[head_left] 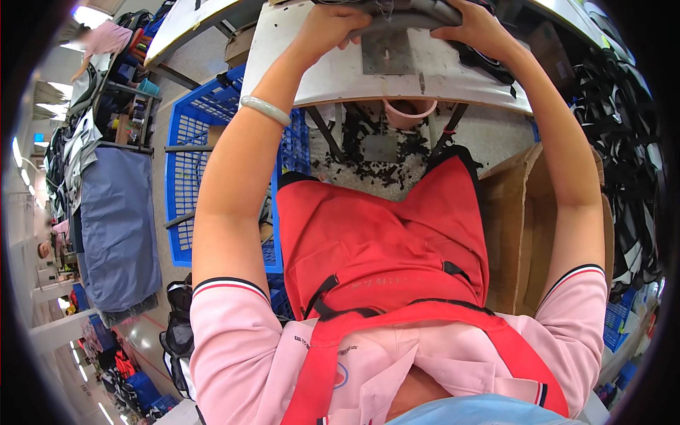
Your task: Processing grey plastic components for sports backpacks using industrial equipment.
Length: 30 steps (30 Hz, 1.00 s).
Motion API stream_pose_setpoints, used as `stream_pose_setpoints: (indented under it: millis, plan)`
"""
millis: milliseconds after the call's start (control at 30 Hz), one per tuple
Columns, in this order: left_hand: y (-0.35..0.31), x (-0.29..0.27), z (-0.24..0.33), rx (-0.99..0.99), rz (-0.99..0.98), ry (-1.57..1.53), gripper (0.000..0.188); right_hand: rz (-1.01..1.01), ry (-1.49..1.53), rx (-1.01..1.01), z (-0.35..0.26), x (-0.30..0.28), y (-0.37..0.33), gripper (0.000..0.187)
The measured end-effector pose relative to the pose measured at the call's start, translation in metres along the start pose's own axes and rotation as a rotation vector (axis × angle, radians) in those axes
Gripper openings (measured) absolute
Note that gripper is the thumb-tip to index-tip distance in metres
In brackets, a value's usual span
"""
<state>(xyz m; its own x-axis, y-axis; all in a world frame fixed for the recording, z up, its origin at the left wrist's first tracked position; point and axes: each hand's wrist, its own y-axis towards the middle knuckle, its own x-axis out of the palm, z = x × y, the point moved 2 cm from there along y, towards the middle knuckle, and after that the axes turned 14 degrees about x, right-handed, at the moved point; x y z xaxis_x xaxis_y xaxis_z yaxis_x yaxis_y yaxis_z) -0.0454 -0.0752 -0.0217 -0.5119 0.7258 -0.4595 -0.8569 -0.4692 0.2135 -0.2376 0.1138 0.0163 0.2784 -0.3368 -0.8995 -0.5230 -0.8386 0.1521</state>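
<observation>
At the top edge of the head view, both my arms reach forward over a white worktable [283,71]. My left hand [331,30] has its fingers curled on the left end of a dark grey, padded-looking piece [414,19]. The other end is gripped by my right hand [483,30], with the thumb pointing inward along it. The piece curves between the two hands, and its far part is cut off by the picture's edge. Just in front of it, a metal plate [387,55] is set into the tabletop. Dark straps or fabric [485,64] lie beside my right wrist.
A blue plastic crate [185,170] stands left of my legs, an open cardboard box [513,212] right. Beneath the table are a pink bucket [409,113] and scattered black scraps [382,170]. Black straps [630,177] pile up far right. Another person [106,39] is at the far left.
</observation>
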Motion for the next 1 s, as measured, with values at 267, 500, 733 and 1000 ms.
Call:
stream_pose_setpoints:
  millis: [267,500,733,1000]
  plan:
    - [-0.048,0.001,0.020,0.232,-0.177,0.308,0.031,0.012,-0.216,-0.532,-0.076,0.042,-0.099,0.033]
    - [-0.057,0.057,0.048,0.201,-0.186,-0.227,0.036,0.080,-0.274,-0.622,-0.084,0.094,-0.108,0.022]
    - [-0.098,0.009,0.034,-0.091,-0.347,-0.185,0.038,-0.116,0.133,-0.090,-0.010,0.004,-0.089,0.058]
    - [-0.053,0.018,0.053,0.143,-0.097,0.075,0.025,0.030,0.070,-0.044,0.015,-0.015,-0.056,0.065]
